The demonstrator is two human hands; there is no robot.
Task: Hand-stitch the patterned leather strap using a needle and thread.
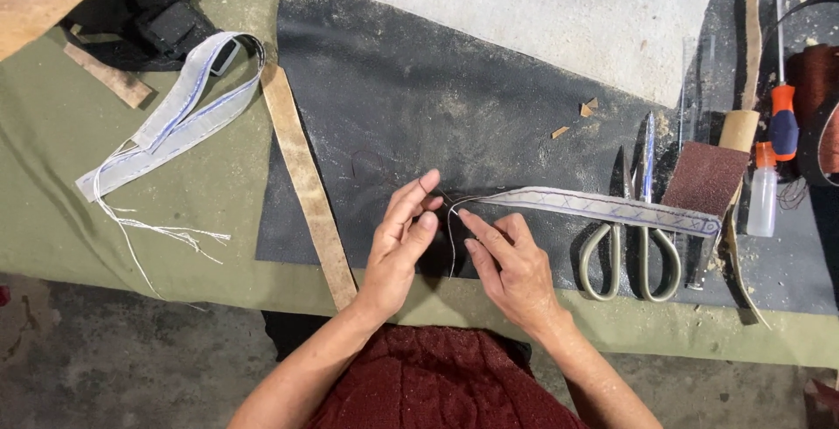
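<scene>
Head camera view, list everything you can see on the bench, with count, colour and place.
stitched strip: one, grey with blue crosses, centre right, its near end at both hands
scissors: one, metal, right of centre, under the strip
folded strip: one, grey, upper left, loose threads
tan strip: one, brown, left of centre
sandpaper block: one, dark red, right
small bottle: one, clear, orange cap, right
screwdriver: one, orange and blue, far right
black mat: one, centre
left hand: fingers pinching thread
right hand: forefinger at the strip's end
</scene>
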